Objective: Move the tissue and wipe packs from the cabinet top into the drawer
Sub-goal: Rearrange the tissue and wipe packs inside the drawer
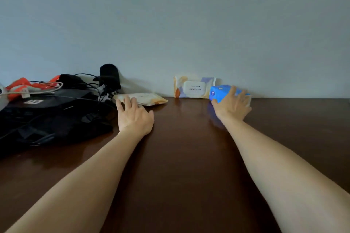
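Brown cabinet top (180, 157) is carrying 3 packs. Right hand (232, 107) is gripping blue pack (220, 91), far right. Left hand (133, 116), fingers spread, is touching flat pack (149, 98). Upright wipe pack (194, 87) is leaning at wall. Black bag (47, 119) is lying left.

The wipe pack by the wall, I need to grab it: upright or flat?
Upright: the wipe pack stands on its edge against the wall, flip lid facing out.

Dark cabinet top (181, 157) bare between forearms. Black bag (53, 119) with tangled cables (91, 89) crowds left side, just beside left hand (133, 117). Wall (170, 24) blocks rear.
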Demonstrator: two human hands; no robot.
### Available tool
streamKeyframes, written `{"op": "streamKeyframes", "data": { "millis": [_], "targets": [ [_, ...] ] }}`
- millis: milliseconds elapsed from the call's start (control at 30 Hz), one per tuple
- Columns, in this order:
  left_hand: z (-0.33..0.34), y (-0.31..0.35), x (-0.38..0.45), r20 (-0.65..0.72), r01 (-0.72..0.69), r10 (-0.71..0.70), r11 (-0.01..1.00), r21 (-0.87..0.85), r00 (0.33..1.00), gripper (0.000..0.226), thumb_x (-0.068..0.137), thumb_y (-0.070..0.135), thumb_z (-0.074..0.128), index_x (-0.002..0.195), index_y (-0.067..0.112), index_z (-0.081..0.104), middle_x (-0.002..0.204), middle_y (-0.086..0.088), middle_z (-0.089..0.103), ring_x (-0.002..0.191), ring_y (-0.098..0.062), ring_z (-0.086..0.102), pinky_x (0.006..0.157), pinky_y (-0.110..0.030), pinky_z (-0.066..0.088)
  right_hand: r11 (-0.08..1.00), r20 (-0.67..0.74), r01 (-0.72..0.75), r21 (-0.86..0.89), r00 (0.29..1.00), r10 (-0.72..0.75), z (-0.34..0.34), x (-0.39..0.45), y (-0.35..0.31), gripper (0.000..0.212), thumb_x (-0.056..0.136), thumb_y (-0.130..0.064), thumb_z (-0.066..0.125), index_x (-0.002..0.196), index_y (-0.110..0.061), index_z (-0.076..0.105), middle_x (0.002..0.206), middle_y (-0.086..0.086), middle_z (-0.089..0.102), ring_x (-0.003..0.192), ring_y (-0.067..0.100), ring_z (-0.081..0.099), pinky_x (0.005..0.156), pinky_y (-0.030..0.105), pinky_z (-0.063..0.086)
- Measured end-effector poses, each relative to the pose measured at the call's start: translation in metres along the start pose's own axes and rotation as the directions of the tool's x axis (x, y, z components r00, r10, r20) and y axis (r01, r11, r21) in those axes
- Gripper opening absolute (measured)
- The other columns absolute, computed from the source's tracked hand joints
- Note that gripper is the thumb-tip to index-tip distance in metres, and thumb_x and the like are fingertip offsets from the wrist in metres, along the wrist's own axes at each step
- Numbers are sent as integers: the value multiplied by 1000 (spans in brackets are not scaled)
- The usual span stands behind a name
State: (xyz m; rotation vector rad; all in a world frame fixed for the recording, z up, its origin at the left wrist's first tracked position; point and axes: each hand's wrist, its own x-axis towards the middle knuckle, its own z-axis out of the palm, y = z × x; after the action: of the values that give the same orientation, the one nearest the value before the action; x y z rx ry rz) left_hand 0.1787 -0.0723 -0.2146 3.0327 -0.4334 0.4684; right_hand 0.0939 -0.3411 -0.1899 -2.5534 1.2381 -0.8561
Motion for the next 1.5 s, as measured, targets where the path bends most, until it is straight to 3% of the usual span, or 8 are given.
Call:
{"op": "streamKeyframes", "data": {
  "millis": [233, 300, 433, 533, 700, 867, 1100, 1500],
  "targets": [
    [-6, 4, -11, -160, -128, 125, 992, -8, 979, 57, 98, 39, 36, 143, 7, 52, 144, -8, 53, 138, -28, 38, 122, -52, 16, 900, -45, 169, -401, 978, -203, 10, -18, -15, 38, 93, -36, 52, 129, -27, 62, 147, 18, 44, 143, 49, 24, 113, 67, 14],
    [-11, 5, -21, -176, -210, 197, 976, -56, 964, 55, 97, 37, 40, 143, 10, 53, 145, -5, 53, 138, -27, 40, 121, -48, 21, 895, -5, 220, -388, 970, -241, 0, -34, -18, 31, 92, -34, 51, 116, -21, 66, 126, 12, 62, 123, 41, 53, 114, 58, 25],
    [-15, 2, -39, -169, -304, 276, 936, -177, 946, 56, 96, 36, 45, 147, 12, 49, 151, -4, 48, 142, -26, 36, 120, -43, 23, 889, -86, 407, -209, 898, -431, -17, -55, -14, 20, 89, -31, 49, 92, -16, 62, 78, 5, 71, 74, 29, 69, 61, 33, 40],
    [-16, -3, -42, -102, -289, 271, 906, -308, 957, 67, 95, 45, 51, 153, 13, 39, 158, -6, 38, 146, -27, 29, 120, -42, 24, 849, -211, 499, -173, 824, -527, -27, -47, -8, 25, 86, -29, 57, 106, -14, 64, 100, 8, 68, 95, 30, 63, 69, 38, 42],
    [-13, -6, -35, -20, -192, 208, 852, -487, 978, 80, 92, 59, 51, 157, 17, 30, 163, -4, 28, 149, -26, 21, 119, -43, 21, 946, -87, 317, 67, 946, -311, -32, -29, -16, 90, 80, -59, 70, 150, -24, 26, 161, 14, 26, 143, 36, 34, 105, 54, 42],
    [-6, -7, -28, -29, -159, 167, 848, -506, 986, 82, 91, 64, 48, 157, 19, 30, 162, -4, 29, 149, -26, 23, 119, -44, 21, 950, 234, 250, 186, 928, -290, -15, -24, -45, 66, 80, -59, 69, 136, -35, 42, 139, 7, 50, 124, 36, 51, 98, 50, 48],
    [-10, -7, -29, -5, -163, 188, 837, -522, 982, 81, 88, 61, 52, 156, 22, 32, 161, -1, 31, 147, -24, 28, 116, -44, 28, 917, 201, 388, 92, 895, -398, -14, -39, -43, 52, 87, -44, 69, 129, -24, 48, 138, 14, 39, 122, 38, 41, 96, 51, 49],
    [-83, -8, -171, 54, 33, 64, 292, -956, 996, 47, 82, 64, 51, 118, 41, 72, 128, 13, 68, 121, -9, 59, 102, -28, 40, 773, 124, 507, 381, 801, -586, -117, -195, 24, 53, 68, -47, 79, 107, -39, 43, 112, -5, 45, 106, 22, 44, 78, 33, 42]
  ]
}}
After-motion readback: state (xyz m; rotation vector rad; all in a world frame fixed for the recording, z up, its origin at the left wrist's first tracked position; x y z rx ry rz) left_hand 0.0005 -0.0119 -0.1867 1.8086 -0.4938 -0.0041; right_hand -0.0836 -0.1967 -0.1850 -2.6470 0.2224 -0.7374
